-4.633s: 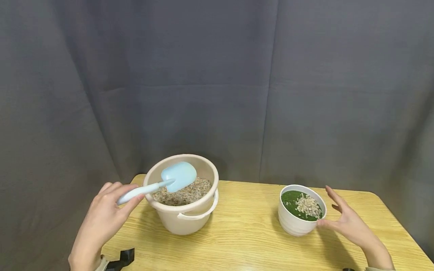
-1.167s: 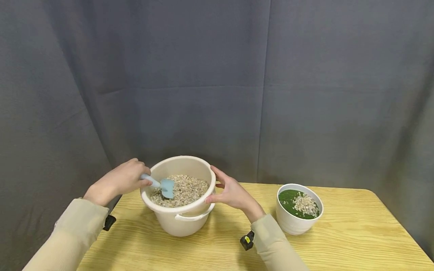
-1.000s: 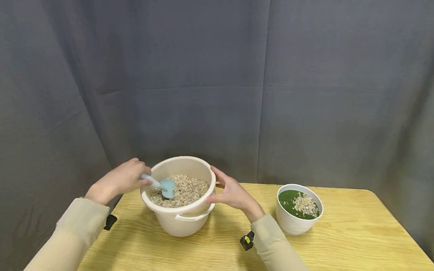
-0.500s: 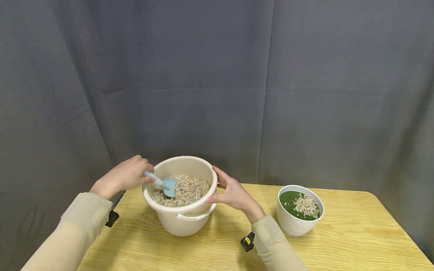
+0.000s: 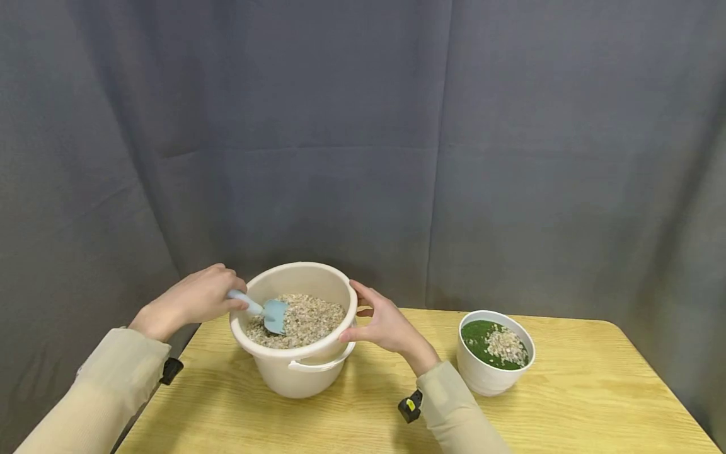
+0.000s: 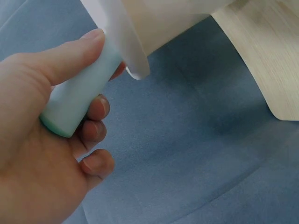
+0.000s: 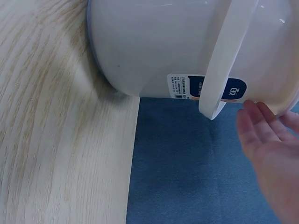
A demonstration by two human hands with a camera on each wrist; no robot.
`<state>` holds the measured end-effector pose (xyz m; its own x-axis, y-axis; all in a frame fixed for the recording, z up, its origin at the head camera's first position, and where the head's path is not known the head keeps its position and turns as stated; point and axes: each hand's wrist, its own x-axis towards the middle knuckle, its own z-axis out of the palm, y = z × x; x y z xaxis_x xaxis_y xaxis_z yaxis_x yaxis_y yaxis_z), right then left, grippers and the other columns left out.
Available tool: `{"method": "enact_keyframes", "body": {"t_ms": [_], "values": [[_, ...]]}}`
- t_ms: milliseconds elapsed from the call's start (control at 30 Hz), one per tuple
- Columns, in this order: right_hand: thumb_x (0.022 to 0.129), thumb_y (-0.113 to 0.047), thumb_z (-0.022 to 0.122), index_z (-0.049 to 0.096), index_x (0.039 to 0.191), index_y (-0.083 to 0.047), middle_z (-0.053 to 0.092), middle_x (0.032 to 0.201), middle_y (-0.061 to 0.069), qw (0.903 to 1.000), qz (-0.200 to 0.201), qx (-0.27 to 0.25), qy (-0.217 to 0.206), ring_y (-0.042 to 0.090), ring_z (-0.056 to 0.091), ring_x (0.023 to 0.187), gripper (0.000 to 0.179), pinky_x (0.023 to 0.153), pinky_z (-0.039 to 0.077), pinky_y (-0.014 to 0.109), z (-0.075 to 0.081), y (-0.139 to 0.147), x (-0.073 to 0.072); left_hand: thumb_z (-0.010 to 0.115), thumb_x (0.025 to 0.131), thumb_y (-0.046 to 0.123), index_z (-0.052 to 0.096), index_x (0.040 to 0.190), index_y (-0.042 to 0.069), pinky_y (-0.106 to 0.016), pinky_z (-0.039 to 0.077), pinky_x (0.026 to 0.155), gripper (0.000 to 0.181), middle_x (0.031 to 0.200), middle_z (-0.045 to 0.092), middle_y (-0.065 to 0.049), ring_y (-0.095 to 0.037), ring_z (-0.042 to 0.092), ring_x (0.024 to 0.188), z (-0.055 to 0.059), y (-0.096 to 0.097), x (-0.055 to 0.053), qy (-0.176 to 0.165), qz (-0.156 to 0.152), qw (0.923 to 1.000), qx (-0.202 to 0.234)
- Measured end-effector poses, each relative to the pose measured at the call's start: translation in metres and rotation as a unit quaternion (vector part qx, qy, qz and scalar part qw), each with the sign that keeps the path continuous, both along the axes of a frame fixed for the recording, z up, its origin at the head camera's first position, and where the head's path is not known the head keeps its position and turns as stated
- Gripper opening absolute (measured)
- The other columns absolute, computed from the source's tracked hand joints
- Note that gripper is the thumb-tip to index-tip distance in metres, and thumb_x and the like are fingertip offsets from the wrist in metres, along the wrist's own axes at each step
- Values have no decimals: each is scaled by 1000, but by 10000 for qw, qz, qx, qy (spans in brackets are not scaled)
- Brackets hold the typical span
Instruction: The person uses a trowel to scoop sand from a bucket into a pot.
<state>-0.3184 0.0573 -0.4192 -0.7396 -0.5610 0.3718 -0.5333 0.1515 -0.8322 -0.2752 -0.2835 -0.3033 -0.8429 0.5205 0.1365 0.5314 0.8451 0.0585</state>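
Observation:
My left hand [image 5: 195, 299] grips the pale handle of a small light-blue shovel [image 5: 275, 315] at the bucket's left rim. Its blade rests on the gravel [image 5: 314, 318], a heap of small tan stones inside the cream bucket [image 5: 297, 375]. In the left wrist view, thumb and fingers close on the shovel handle [image 6: 81, 93] beside the rim. My right hand [image 5: 388, 325] lies against the bucket's right side, thumb in front and fingers farther back. The right wrist view has these fingers [image 7: 254, 121] fairly straight, touching the bucket wall [image 7: 149, 46] below its rim.
On the right of the wooden table [image 5: 595, 378] stands a white pot [image 5: 490, 378] with a green surface [image 5: 476, 337] and a patch of pale stones [image 5: 507, 347]. The bucket's handle [image 5: 323, 366] hangs in front. A grey curtain [image 5: 340, 157] closes off the back.
Since the oldest frame, my right hand has left the white pot for the bucket's side. My left hand has lowered the shovel onto the gravel. Over the last second both hands stay nearly still.

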Motion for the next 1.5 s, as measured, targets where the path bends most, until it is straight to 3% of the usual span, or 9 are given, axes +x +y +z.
{"method": "enact_keyframes", "body": {"t_ms": [200,367,467,633,900,1067,1200,1500], "values": [[71,-21,90,29,150,4,46,138,26,9999,8,110,-98,43,49,118,103,97,38,61,4,1,2,76,85,22,72,83,19,-37,39,70,6,78,58,9,-17,50,78,-3,0,-6,23,-91,9999,97],[68,-22,91,34,151,-5,49,139,18,9996,-247,140,-80,32,53,116,102,96,42,55,3,5,3,76,85,22,72,83,17,-38,40,71,7,78,59,8,-18,50,76,-5,1,-12,171,-324,9992,131],[68,-24,92,37,150,-8,52,137,15,9993,-350,110,-60,27,54,114,100,94,44,53,3,7,3,76,85,22,72,83,17,-37,39,71,7,78,58,8,-17,49,76,-7,3,-13,185,-314,9992,172],[69,-30,90,39,148,-6,61,123,14,9985,-491,224,14,24,58,106,97,87,47,49,3,5,9,77,85,22,72,84,18,-36,40,70,7,78,58,8,-18,49,77,-4,1,-7,-4,-150,9998,127],[69,-23,90,51,141,-8,66,101,3,9969,-765,117,142,27,61,94,82,73,50,36,2,1,15,75,86,24,73,88,14,-40,42,73,10,83,61,5,-21,53,82,-1,0,-7,-49,-106,9998,129],[69,-20,91,54,139,-9,66,101,4,9958,-909,4,74,31,60,93,80,68,44,27,-2,5,12,76,85,23,74,87,13,-40,42,73,11,82,62,5,-21,53,80,-6,2,-12,78,-254,9993,260],[69,-20,91,53,140,-9,66,101,5,9958,-917,-16,35,35,59,93,81,68,43,26,-3,7,12,75,86,22,74,88,12,-40,43,74,10,84,63,3,-21,54,82,-7,4,-16,56,-286,9991,324],[70,-26,90,47,144,-7,67,108,7,9949,-982,78,205,23,59,96,88,69,45,30,-2,5,14,74,87,26,75,93,11,-39,43,73,16,88,64,2,-22,53,83,-5,2,-16,-108,-165,9994,301]]}}
